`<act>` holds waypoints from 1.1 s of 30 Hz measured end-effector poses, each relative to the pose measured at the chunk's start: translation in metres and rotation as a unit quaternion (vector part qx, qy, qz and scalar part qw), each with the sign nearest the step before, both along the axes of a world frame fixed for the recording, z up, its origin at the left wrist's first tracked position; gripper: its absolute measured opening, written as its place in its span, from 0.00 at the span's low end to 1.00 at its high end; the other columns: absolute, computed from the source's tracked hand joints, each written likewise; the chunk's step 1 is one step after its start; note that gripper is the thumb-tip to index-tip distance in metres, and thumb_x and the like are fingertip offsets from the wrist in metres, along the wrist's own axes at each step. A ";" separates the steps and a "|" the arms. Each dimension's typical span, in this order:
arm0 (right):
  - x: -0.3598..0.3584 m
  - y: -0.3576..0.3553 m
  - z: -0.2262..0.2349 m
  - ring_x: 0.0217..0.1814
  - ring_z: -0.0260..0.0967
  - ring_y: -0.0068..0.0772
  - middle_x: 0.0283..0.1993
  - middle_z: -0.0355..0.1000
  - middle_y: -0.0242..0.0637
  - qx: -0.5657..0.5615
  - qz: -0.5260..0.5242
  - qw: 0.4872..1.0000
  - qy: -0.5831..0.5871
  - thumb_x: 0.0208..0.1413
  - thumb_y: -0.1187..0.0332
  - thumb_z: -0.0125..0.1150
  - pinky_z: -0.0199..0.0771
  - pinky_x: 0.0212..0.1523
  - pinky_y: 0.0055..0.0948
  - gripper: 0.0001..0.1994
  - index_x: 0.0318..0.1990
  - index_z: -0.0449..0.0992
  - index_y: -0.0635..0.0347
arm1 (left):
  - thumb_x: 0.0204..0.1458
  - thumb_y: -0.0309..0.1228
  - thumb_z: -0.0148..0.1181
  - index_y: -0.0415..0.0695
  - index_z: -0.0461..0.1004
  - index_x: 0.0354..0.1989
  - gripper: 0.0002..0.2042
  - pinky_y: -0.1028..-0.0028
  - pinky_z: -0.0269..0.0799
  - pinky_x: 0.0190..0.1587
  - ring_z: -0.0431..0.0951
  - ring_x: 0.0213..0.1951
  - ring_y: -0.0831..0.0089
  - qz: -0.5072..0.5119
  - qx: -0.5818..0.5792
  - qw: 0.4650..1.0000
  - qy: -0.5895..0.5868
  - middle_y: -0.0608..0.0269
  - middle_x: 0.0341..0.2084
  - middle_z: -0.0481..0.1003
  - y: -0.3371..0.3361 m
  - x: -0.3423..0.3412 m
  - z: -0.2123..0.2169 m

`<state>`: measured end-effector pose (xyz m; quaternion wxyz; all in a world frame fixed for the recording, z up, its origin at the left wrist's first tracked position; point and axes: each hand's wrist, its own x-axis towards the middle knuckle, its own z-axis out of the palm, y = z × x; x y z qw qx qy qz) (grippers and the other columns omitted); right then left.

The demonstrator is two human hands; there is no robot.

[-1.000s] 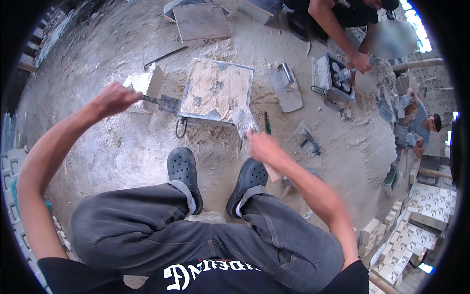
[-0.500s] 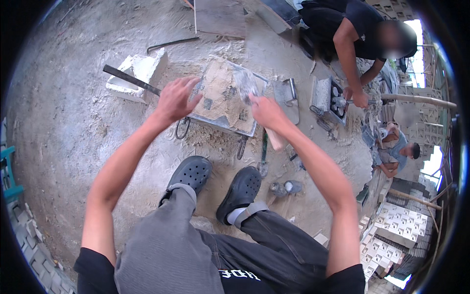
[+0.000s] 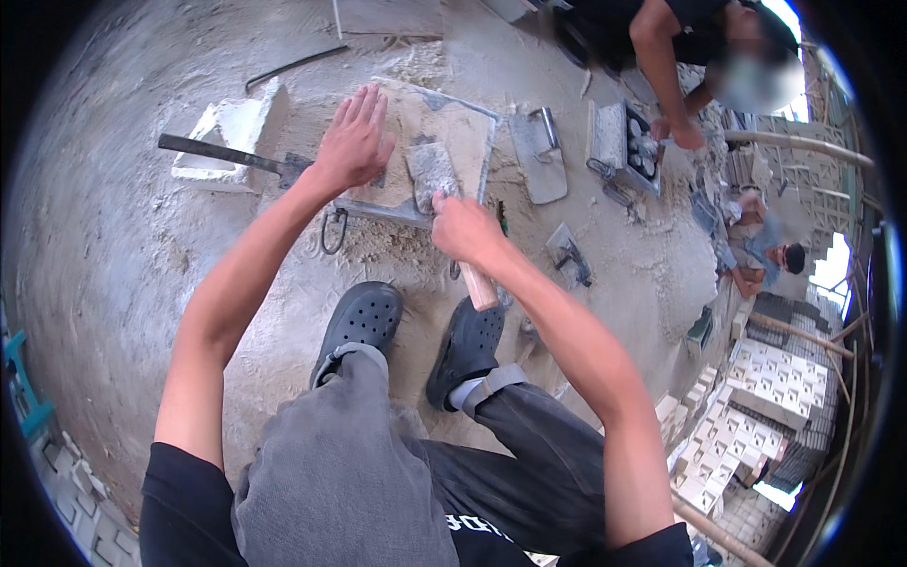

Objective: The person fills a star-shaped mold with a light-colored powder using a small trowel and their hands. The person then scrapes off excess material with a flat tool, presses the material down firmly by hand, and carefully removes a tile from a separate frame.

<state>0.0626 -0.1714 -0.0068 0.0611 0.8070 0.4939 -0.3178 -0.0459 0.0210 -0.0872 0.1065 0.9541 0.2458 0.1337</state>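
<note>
A square metal mould (image 3: 491, 142) on the ground before me is filled with pale, sandy mix (image 3: 463, 121). My right hand (image 3: 463, 230) grips a trowel by its wooden handle (image 3: 483, 291). Its dusty, mix-smeared blade (image 3: 432, 172) lies over the middle of the fill, near the front rim. Fingers stretched out and close together, my left hand (image 3: 355, 144) lies over the mould's left side and holds nothing. A wire loop (image 3: 333, 231) hangs from the mould's front edge.
Left of the mould are a white block (image 3: 265, 123), a flat metal bar (image 3: 217, 156) and a bent rod (image 3: 293, 68). A plastering float (image 3: 537, 161) and a small trowel (image 3: 567, 253) lie right. Beyond, a co-worker's hand (image 3: 687, 137) works at a metal box (image 3: 605, 137).
The trowel blade has moved from the mould's right side toward its middle and front. My left hand's fingers have straightened over the left side. The whole view has shifted slightly.
</note>
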 end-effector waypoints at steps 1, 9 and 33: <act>-0.001 -0.011 0.000 0.42 0.76 0.60 0.37 0.76 0.59 -0.004 0.034 0.999 -0.012 0.55 0.71 0.47 0.76 0.46 0.50 0.18 0.49 0.74 0.71 | 0.61 0.40 0.46 0.31 0.56 0.67 0.31 0.58 0.42 0.73 0.49 0.72 0.50 -0.006 -0.004 1.000 0.010 0.41 0.69 0.53 -0.004 0.007 0.000; 0.046 -0.082 0.054 0.38 0.75 0.60 0.35 0.76 0.58 -0.029 -0.053 0.997 -0.052 0.57 0.67 0.48 0.75 0.44 0.51 0.24 0.62 0.70 0.51 | 0.63 0.45 0.41 0.30 0.55 0.67 0.32 0.57 0.41 0.73 0.47 0.73 0.52 -0.011 -0.034 0.999 -0.001 0.41 0.70 0.51 -0.068 -0.012 0.006; 0.068 -0.180 -0.059 0.41 0.76 0.63 0.36 0.76 0.63 -0.100 -0.058 0.993 0.033 0.49 0.73 0.54 0.77 0.42 0.52 0.10 0.32 0.79 0.71 | 0.59 0.30 0.56 0.41 0.75 0.44 0.09 0.64 0.79 0.37 0.81 0.36 0.59 -0.265 -0.110 0.952 -0.102 0.50 0.36 0.79 -0.101 0.084 0.037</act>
